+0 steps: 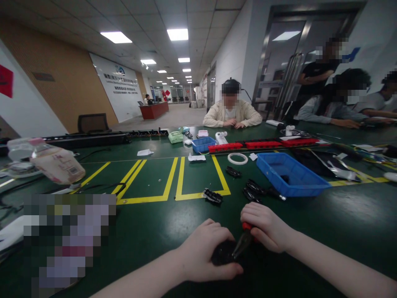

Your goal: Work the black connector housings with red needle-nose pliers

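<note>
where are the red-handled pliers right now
The pliers are low in the head view, right of centre, in the right hand, tip at the black part in the left hand.

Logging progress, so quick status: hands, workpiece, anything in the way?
Right hand gripping red-handled pliers. Left hand holding black part, pliers' tips at it. Black pieces beyond hands, apparently not blocking.

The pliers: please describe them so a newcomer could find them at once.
On the green table, look nearest the camera. The pliers are in the right hand, their metal nose pointing toward a black part in the left hand. Unlike the black pieces beyond, the pliers show red at the handle.
</note>
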### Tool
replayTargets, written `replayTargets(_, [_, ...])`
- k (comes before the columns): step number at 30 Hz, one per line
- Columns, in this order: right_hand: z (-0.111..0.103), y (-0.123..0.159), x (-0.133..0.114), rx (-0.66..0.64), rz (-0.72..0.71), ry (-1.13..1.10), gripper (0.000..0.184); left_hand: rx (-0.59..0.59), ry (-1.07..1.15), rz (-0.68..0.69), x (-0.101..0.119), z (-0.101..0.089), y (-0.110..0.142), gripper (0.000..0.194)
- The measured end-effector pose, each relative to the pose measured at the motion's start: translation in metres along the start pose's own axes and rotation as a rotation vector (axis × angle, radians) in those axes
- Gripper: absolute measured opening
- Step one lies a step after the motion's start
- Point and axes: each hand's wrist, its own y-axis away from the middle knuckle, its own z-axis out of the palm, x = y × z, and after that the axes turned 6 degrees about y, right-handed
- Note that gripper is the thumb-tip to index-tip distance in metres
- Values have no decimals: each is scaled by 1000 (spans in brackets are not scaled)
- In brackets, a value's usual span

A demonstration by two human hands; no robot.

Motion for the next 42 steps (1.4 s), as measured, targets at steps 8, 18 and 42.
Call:
replayTargets(8, [0, 0, 0, 13, 19, -19, 51, -37, 34, 3, 2, -3, 0, 32])
replayTargets(18, [1, 3, -1, 35, 64, 35, 50, 13, 0, -101, 7, -4, 0, 30])
replayTargets(42, [-1, 2, 5, 91, 165, 234, 32, 166, 14, -277, 8, -8, -4, 25])
